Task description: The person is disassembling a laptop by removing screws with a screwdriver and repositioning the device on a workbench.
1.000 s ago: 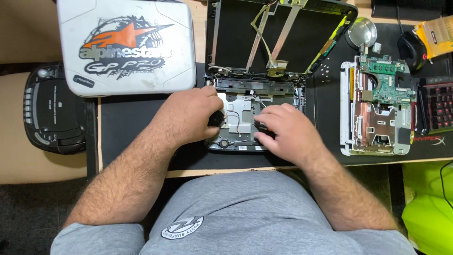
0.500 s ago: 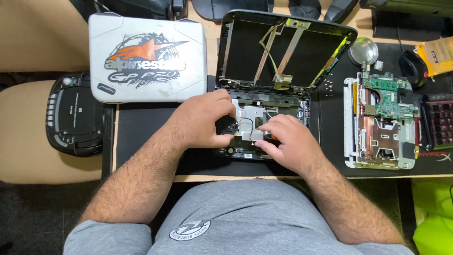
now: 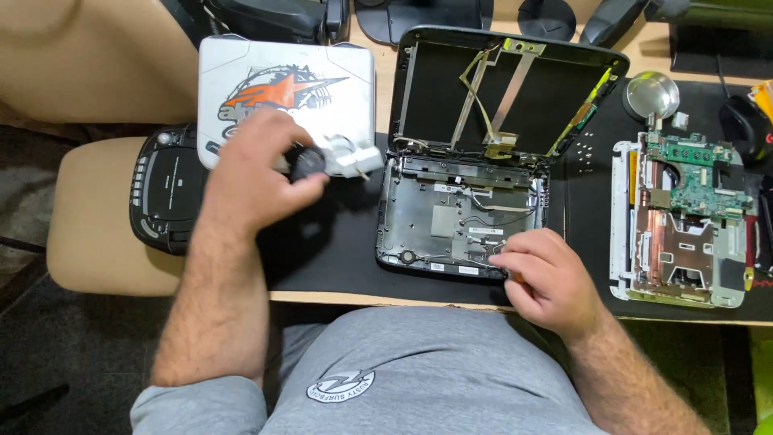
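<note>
A small opened laptop shell (image 3: pixel 463 217) lies on the black desk mat (image 3: pixel 338 250), its base stripped to bare metal and its empty lid (image 3: pixel 507 89) standing open with loose ribbon cables. My left hand (image 3: pixel 258 173) is lifted to the left of the shell and grips a white-and-black part (image 3: pixel 342 157) taken out of it. My right hand (image 3: pixel 539 278) rests on the shell's front right corner, fingers curled; something orange shows under them, too hidden to name.
A grey lid with an orange graphic (image 3: pixel 286 89) lies at the back left. A black portable player (image 3: pixel 165 189) sits on a tan chair. At the right lie a second stripped laptop with a green board (image 3: pixel 684 217), a magnifier (image 3: pixel 652 95) and a mouse (image 3: pixel 745 125).
Both hands were on the middle of the laptop base. My left hand has lifted the white-and-black part out and carried it left. My right hand has slid to the front right corner.
</note>
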